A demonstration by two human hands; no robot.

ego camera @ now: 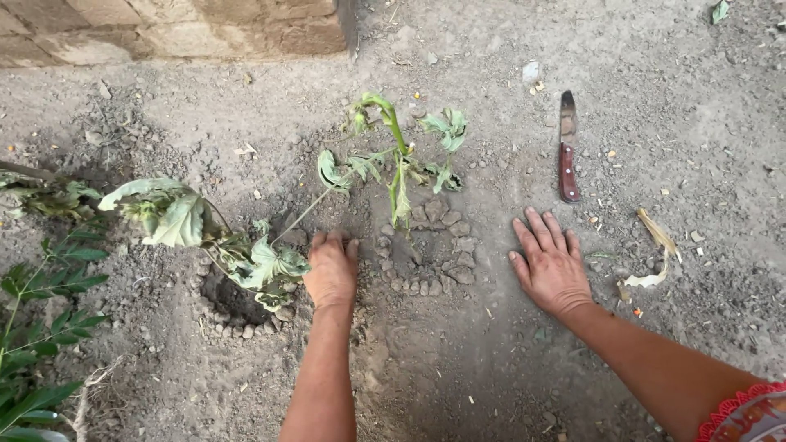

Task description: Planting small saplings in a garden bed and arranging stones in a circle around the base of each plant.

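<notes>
The seedling (399, 164) stands upright in the dirt (458, 344) just ahead of my left hand (332, 270) — a thin green stem, bent over at the top, with limp, curled leaves. A ring of small stones (446, 245) lies around its base.

My left hand lies knuckles-up on the soil just left of those stones, its grip loose, fingers curled down into the earth and holding nothing. To its left a wilted plant (176, 214) leans over a small hole (233, 299) rimmed with pebbles. My right hand (550, 262) rests flat on the ground right of the stones, fingers spread, empty.

The ground is dry grey dirt, lumpy and littered with bits of debris, with a block wall (172, 29) along the top left. Beyond my right hand lies one knife (566, 147) with a reddish handle, and near it one dried husk (659, 254).

Count — two hands, two drooping plants, one knife.
</notes>
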